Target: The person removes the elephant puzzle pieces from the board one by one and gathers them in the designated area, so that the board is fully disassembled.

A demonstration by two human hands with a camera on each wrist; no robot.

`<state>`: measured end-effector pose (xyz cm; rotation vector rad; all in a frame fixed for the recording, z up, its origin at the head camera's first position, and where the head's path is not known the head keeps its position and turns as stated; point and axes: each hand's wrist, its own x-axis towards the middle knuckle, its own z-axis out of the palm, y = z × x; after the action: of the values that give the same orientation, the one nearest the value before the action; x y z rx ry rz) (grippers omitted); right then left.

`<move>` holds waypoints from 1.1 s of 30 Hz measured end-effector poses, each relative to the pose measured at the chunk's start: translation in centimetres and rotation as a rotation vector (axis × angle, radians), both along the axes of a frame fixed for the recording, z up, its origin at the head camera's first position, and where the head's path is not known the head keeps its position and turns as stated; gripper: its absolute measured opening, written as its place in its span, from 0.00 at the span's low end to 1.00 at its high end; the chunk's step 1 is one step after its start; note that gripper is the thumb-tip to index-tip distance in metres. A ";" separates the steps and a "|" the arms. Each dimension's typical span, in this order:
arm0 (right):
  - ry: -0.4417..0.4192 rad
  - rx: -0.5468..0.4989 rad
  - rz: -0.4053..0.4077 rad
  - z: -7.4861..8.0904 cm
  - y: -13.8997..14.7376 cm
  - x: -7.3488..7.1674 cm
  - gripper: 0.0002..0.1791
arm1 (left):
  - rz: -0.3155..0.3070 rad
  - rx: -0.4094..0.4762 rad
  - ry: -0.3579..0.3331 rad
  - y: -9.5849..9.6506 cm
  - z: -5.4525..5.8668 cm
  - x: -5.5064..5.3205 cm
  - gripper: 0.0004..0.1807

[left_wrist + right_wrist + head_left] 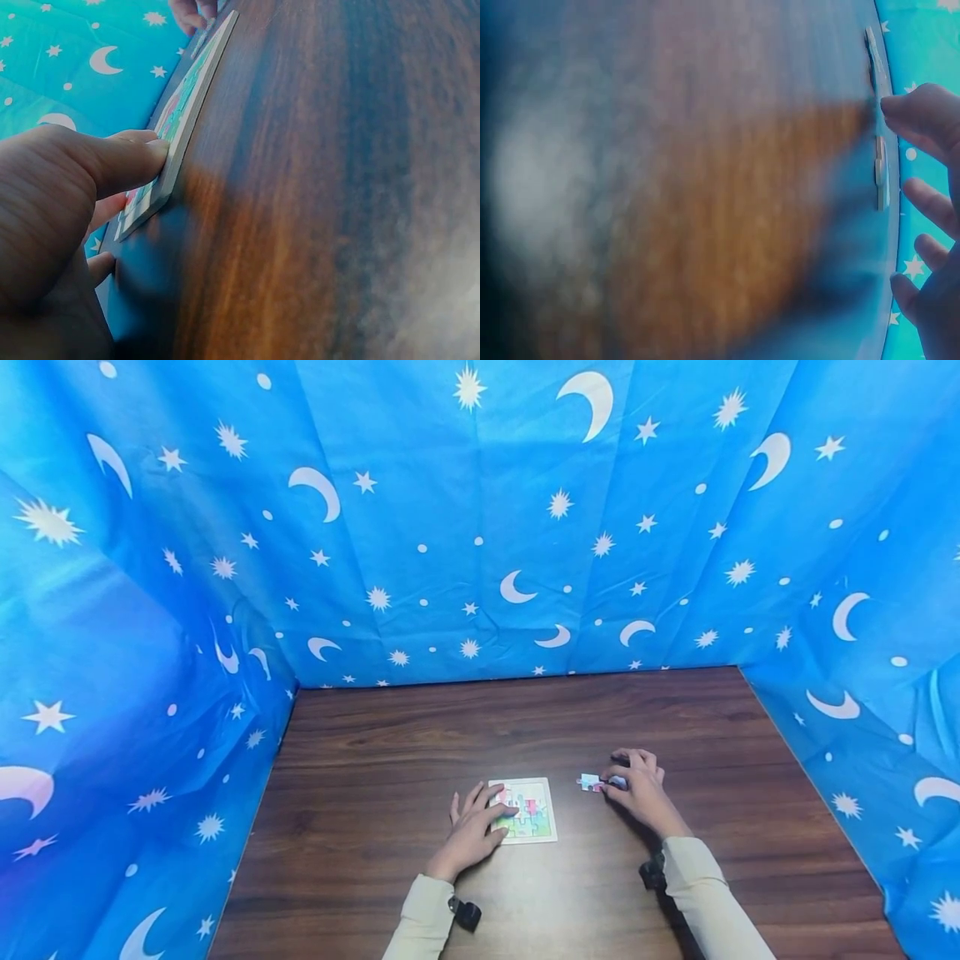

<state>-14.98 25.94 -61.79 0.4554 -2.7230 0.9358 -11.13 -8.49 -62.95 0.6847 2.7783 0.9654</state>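
A small square jigsaw puzzle [531, 827] with a pale border and a green, pink and white picture lies flat on the table. My left hand [474, 833] rests on its left side, fingers spread over the picture; in the left wrist view the thumb [135, 163] lies on the near edge of the board [196, 112]. To the right, my right hand [640, 792] is over loose jigsaw pieces [589, 782], thumb and forefinger close to them. In the right wrist view its fingers [928, 204] are spread, near a thin piece [880, 172]; contact is unclear.
The dark wood-grain table [390, 735] ends at a blue curtain [427, 602] with moons and stars, which hangs at the back and both sides. Black wrist straps with small cameras [467, 914] sit at the cuffs.
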 end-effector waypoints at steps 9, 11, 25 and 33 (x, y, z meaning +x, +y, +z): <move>-0.026 -0.015 -0.006 0.7 -1.1 -0.3 0.10 | 0.002 0.002 -0.003 -0.2 0.5 0.0 0.17; -0.033 -0.012 -0.001 0.8 -1.5 -0.5 0.11 | 0.003 0.001 -0.001 -0.2 0.5 0.0 0.17; -0.069 0.026 0.005 1.3 -3.4 -0.7 0.16 | 0.004 0.015 0.036 -0.6 0.4 0.0 0.17; -0.101 0.039 0.096 1.3 -7.6 -1.3 0.12 | 0.002 -0.029 -0.002 -0.4 0.5 -0.1 0.18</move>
<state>-16.24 18.34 -60.53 0.5656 -2.8366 0.9556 -11.27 -8.85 -62.44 0.6767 2.7864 0.9240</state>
